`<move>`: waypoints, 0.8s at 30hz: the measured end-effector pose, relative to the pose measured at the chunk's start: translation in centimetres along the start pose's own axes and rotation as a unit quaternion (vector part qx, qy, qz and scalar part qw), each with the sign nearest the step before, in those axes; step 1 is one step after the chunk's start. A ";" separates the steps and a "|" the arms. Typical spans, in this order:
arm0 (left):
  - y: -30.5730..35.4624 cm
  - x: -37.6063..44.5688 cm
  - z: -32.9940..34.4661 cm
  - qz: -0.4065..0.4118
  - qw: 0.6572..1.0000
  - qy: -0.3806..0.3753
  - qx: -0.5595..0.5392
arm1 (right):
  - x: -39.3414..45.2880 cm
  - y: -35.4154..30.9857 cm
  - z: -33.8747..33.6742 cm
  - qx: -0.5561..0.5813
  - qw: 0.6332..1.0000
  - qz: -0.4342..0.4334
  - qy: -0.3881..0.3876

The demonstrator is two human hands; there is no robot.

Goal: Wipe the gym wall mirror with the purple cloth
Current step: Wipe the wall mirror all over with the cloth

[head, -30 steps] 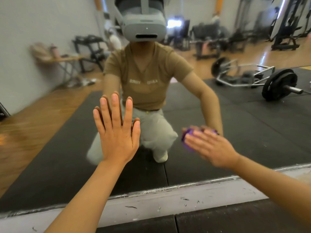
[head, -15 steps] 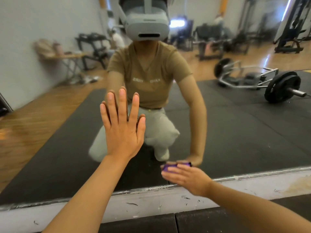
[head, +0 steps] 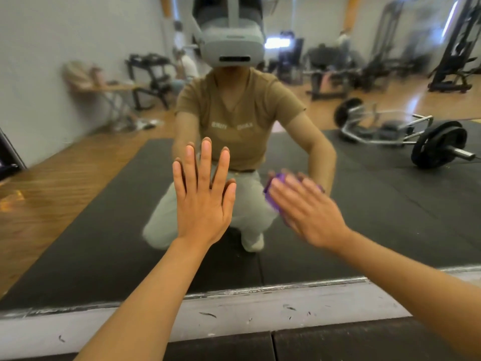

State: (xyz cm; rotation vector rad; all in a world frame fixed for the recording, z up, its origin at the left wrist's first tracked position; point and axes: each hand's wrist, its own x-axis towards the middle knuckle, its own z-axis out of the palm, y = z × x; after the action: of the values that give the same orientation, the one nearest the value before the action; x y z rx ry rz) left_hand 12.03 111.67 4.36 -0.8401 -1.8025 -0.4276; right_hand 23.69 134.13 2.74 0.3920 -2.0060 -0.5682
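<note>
The gym wall mirror [head: 91,230] fills most of the view, and a crouching person in a tan shirt and a headset is reflected in it. My left hand [head: 203,194] lies flat on the glass at the centre, fingers straight and pointing up. To its right, my right hand [head: 307,212] presses the purple cloth [head: 273,191] against the mirror with straight fingers. Only the cloth's left edge shows past the fingers. The right hand is motion-blurred.
A scuffed white ledge [head: 234,316] runs under the mirror's lower edge, with black floor mats [head: 338,342] below it. The mirror reflects a trap bar with black plates [head: 437,147], weight machines, a folding table at the left, and wooden flooring.
My right hand with the cloth swept down to the mirror's lower edge, then back up and to the right. My left hand stayed flat on the glass.
</note>
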 end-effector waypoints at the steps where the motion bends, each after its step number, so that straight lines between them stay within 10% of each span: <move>1: 0.0 0.0 -0.1 0.001 1.000 -0.002 -0.001 | 1.6 0.9 -0.8 -0.001 0.998 0.049 0.034; 6: -0.1 0.0 -0.5 0.003 1.000 -0.013 -0.017 | 1.9 -1.7 0.2 0.043 0.980 0.174 0.090; 15: -2.4 -0.2 -1.3 0.055 0.998 -0.034 0.008 | -12.5 -13.6 6.8 -0.008 0.940 -0.203 -0.275; 20: -3.4 -0.2 -1.9 0.083 0.995 -0.039 0.035 | -11.1 -11.9 6.7 -0.036 0.928 -0.267 -0.255; 24: -3.5 -0.2 -1.9 0.083 0.995 -0.034 0.043 | -4.2 -8.7 4.7 -0.013 0.983 -0.145 -0.113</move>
State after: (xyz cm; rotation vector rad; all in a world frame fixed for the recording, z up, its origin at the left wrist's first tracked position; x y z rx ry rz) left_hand 10.90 107.97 5.24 -0.9453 -1.7827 -0.2145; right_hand 21.81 129.96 -6.99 0.6347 -2.1713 -0.8507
